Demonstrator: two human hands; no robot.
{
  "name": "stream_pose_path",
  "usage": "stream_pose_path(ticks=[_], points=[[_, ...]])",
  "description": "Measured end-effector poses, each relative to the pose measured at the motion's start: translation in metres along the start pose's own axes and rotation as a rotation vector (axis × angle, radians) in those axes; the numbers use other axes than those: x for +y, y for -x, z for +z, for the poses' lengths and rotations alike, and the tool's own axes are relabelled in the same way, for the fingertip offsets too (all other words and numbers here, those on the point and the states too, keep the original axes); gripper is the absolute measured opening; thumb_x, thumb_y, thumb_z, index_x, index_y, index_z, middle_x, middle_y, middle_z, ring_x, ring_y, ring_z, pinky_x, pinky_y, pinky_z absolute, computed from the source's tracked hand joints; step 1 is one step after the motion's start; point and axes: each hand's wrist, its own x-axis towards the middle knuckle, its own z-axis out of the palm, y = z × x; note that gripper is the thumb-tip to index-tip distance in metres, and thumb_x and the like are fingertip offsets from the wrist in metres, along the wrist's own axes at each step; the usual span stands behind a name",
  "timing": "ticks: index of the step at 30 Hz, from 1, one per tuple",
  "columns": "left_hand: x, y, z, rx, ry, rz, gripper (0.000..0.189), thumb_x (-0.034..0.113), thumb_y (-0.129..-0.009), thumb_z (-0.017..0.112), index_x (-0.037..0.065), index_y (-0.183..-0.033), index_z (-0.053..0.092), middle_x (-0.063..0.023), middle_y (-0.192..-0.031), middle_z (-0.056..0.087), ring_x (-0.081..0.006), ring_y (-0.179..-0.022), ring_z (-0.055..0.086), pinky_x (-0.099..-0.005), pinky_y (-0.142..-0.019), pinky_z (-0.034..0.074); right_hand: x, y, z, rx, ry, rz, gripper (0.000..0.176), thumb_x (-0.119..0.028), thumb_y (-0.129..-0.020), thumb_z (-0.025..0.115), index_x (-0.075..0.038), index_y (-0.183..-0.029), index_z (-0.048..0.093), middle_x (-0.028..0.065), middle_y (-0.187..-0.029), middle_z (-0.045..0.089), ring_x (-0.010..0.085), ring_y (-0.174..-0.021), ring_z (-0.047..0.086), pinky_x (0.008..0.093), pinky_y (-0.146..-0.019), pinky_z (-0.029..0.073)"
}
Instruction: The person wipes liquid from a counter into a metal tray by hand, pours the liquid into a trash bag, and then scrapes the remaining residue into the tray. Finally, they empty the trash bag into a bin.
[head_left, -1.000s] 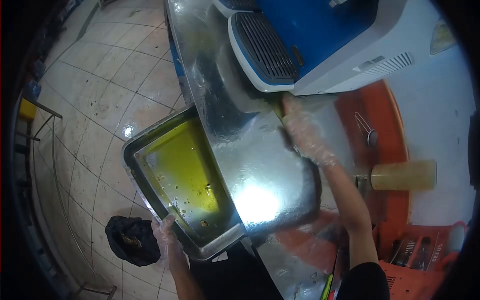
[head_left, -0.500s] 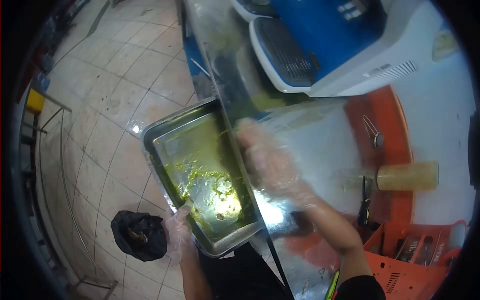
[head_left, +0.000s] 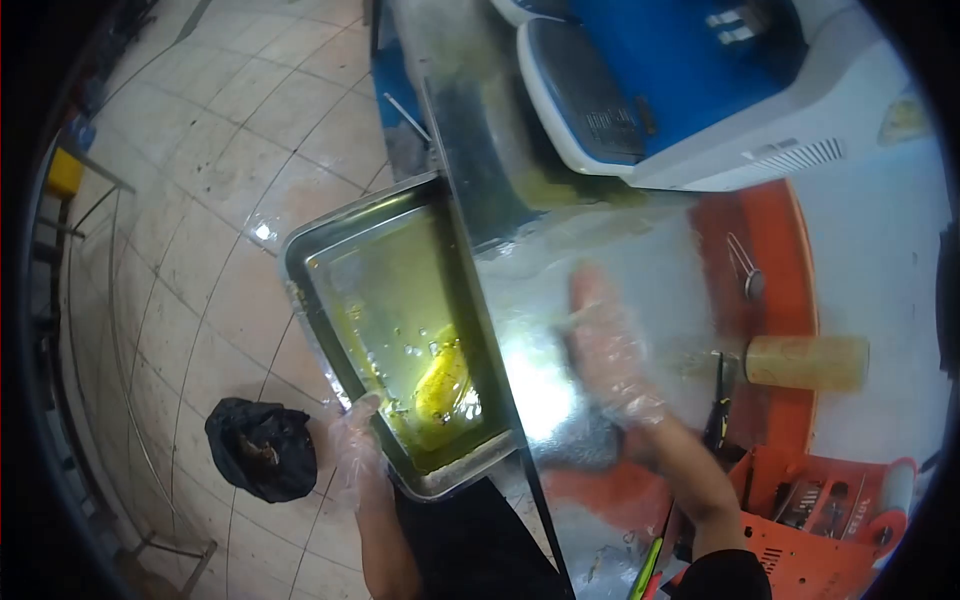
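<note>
My left hand (head_left: 361,446), in a clear plastic glove, grips the near-left rim of a metal tray (head_left: 345,385) with the thumb over the edge. Yellow-green liquid (head_left: 440,395) with small bits lies in the tray, mostly toward its near end. The tray juts out over the floor, its right side along the edge of the metal tabletop (head_left: 545,270). Over that wet surface my right hand (head_left: 605,345), gloved as well, is stretched out flat with nothing visible in it.
A white and blue machine (head_left: 690,100) stands at the far right. Nearer are a small strainer (head_left: 750,275), a roll of clear film (head_left: 808,363), a black-handled tool (head_left: 718,405) and an orange metal machine (head_left: 800,530). A black bag (head_left: 262,450) stands on the tiled floor at left.
My right hand has moved right, away from the tray's edge, over the tabletop. The green bits in the tray look fewer and more gathered at the near end. My left hand keeps its grip.
</note>
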Motion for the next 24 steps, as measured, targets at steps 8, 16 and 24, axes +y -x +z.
stream_pose_path(ticks=[8, 16, 24], points=[[0.007, 0.000, 0.009, -0.076, 0.003, 0.110, 0.035, 0.015, -0.075, 0.073, -0.004, -0.102, 0.062, -0.0106, -0.088, 0.067, -0.0184, -0.074, 0.065, -0.0288, -0.067, 0.053, -0.072, -0.031, -0.042, -0.134, -0.421, -0.074, 0.059, -0.029, -0.099, 0.039, 0.003, -0.147, 0.028, 0.0216, -0.153, 0.027, 0.0340, -0.143, 0.025, 0.0434, -0.118, 0.019], [0.008, -0.001, 0.005, -0.185, 0.063, 0.039, 0.038, 0.016, -0.080, 0.072, -0.004, -0.108, 0.056, -0.0165, -0.091, 0.066, -0.0223, -0.076, 0.067, -0.0293, -0.070, 0.058, 0.169, -0.097, -0.032, 0.508, 0.002, 0.334, 0.050, -0.039, -0.099, 0.040, -0.010, -0.139, 0.045, 0.0277, -0.120, 0.058, 0.0455, -0.107, 0.057, 0.0512, -0.091, 0.044], [-0.009, -0.012, -0.004, -0.094, 0.067, 0.053, 0.042, 0.008, -0.070, 0.074, -0.002, -0.108, 0.059, -0.0091, -0.095, 0.067, -0.0189, -0.085, 0.064, -0.0298, -0.079, 0.049, 0.104, -0.133, -0.004, 0.073, 0.215, 0.436, 0.054, -0.041, -0.098, 0.038, 0.002, -0.128, 0.053, 0.0279, -0.129, 0.053, 0.0441, -0.117, 0.052, 0.0480, -0.099, 0.040]])
